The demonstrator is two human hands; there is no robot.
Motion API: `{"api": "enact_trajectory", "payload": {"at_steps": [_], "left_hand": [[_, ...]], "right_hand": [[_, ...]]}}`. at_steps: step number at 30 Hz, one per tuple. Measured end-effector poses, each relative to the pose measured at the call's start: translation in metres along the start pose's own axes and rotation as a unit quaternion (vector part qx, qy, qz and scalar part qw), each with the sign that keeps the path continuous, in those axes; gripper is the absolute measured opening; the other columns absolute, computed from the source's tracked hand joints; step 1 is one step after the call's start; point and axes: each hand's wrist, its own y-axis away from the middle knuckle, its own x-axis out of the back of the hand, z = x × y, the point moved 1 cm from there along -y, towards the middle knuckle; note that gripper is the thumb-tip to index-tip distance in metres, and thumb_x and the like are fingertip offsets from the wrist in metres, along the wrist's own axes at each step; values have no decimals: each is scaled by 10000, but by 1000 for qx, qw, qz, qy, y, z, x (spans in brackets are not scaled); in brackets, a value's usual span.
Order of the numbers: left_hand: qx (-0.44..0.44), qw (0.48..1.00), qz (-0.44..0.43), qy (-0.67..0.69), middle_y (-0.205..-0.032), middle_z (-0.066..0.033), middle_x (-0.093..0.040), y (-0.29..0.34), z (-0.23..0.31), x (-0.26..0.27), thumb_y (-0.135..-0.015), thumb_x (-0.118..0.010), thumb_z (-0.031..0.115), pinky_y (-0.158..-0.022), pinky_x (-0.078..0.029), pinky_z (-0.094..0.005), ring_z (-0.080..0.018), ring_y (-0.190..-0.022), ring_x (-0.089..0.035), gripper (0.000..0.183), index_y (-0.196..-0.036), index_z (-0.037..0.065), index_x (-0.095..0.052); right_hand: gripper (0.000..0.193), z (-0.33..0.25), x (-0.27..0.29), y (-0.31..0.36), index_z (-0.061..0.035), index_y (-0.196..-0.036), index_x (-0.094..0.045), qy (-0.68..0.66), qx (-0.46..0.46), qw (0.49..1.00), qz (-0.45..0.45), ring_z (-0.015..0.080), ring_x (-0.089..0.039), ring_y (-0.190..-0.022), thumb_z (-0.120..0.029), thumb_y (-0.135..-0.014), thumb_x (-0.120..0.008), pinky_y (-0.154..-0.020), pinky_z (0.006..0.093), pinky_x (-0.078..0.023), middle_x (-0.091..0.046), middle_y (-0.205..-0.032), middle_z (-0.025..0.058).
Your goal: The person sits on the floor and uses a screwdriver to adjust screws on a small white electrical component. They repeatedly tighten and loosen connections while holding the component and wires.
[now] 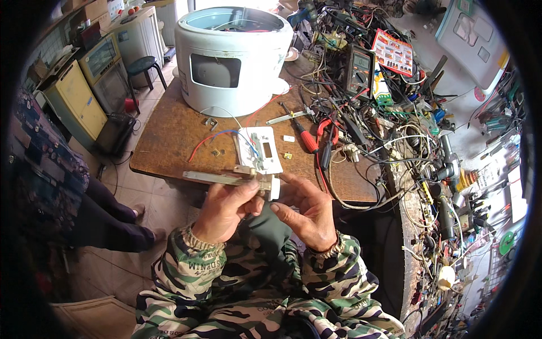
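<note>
Gripping a metal part [213, 179] in our left hand [224, 208], our right hand [311, 213] half-open beside its white end [275, 190], panel [276, 159] farther off.

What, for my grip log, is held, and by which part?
Left hand holds a metal bar assembly near its white end; right hand: contact unclear.

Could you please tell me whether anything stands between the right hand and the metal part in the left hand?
Nothing visible does: the right hand is open, close beside the white piece at one end of the metal part, which the left hand grips. Whether the right hand touches it is unclear.
</note>
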Motion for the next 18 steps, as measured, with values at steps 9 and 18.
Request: {"api": "enact_trajectory", "payload": {"at_steps": [9, 18], "left_hand": [[-66, 996, 44, -31, -984, -70, -672, -22, 40, 45, -1038, -605, 256, -741, -500, -346, -177, -854, -626, 223, -1112, 47, -631], [-38, 997, 25, -57, -950, -64, -695, -56, 42, 49, -1022, -650, 220, -715, -504, -314, -149, -806, -639, 236, -1148, 21, -672]], "right_hand": [[798, -12, 39, -61, 37, -1384, -556, 438, 168, 882, -35, 420, -555, -1284, -229, -720, -908, -1101, 477, -443, -604, -1346, 253], [1271, 19, 57, -138, 20, -1565, -371, 464, 135, 844, -232, 455, -348, -1491, -464, -563, -985, -1234, 529, -282, -450, -1548, 272]]}}
